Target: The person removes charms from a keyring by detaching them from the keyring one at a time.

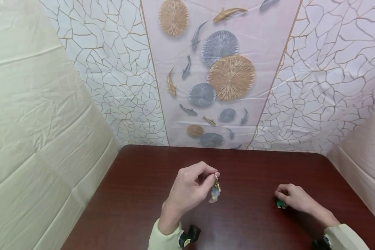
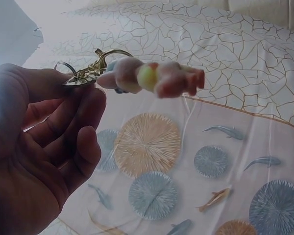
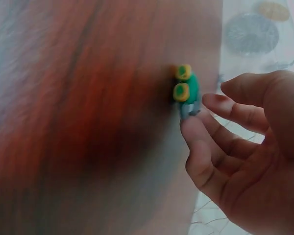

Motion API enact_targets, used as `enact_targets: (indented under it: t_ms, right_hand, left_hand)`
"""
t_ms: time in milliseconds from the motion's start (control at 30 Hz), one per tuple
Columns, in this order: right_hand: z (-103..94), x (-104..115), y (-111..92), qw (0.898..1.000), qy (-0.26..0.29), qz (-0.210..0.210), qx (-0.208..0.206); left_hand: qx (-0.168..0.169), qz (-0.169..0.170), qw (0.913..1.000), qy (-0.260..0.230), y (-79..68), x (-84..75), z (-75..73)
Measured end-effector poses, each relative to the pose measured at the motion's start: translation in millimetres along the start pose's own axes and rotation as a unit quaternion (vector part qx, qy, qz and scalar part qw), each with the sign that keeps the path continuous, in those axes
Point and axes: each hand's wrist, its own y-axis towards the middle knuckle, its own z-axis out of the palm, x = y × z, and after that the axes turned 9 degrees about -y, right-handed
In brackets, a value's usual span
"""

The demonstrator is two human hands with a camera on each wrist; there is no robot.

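Nearest, behind the fingers, lie a pale left sleeve (image 1: 166, 236) and a black wrist device (image 1: 190, 236), with the matching right sleeve (image 1: 345, 236) across from them. The left hand (image 1: 187, 189) pinches the metal end of a keychain (image 1: 216, 191) between thumb and index finger, the other fingers loosely bent; its gold clasp (image 2: 115, 53) sits just beyond the fingertips, and a small pink, yellow and bluish figure (image 2: 157, 78) hangs below them. Well apart, the right hand (image 1: 295, 198) is low at the dark red-brown table (image 1: 240, 222), fingers loosely bent, thumb held off. A green toy (image 1: 280, 204) with two yellow-rimmed ends lies just past these fingertips; I cannot tell whether one touches it. Far beyond both hands' fingers hangs a crackle-patterned cloth (image 1: 112, 69), its pinkish middle panel (image 1: 265, 41) printed with fish and round discs.
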Motion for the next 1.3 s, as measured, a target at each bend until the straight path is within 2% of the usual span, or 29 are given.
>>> enact_targets:
  t_ms: [133,433,700,1067,1300]
  right_hand:
    - [-11.3,16,1,1.000,-0.011,0.001,-0.014]
    - [-36.6,55,-7,0.997,-0.035,-0.029,-0.066]
    - [-48.7,90,-16,0.996,0.029,-0.025,-0.085]
    - [-46.6,135,-15,0.980,0.067,-0.097,-0.161]
    - [-53.2,165,-16,0.967,0.081,-0.142,-0.195]
  left_hand:
    - [0.004,-0.005,1.0000,-0.002,-1.0,2.2,0.2]
    - [0.013,-0.004,0.9997,0.022,-9.7,27.3,5.8]
    - [0.016,-0.005,0.9997,0.017,-10.8,31.3,8.6]
    - [0.022,-0.008,0.9992,0.034,-11.0,29.4,6.8]
    - [0.020,-0.005,0.9993,0.032,-10.9,31.2,7.8]
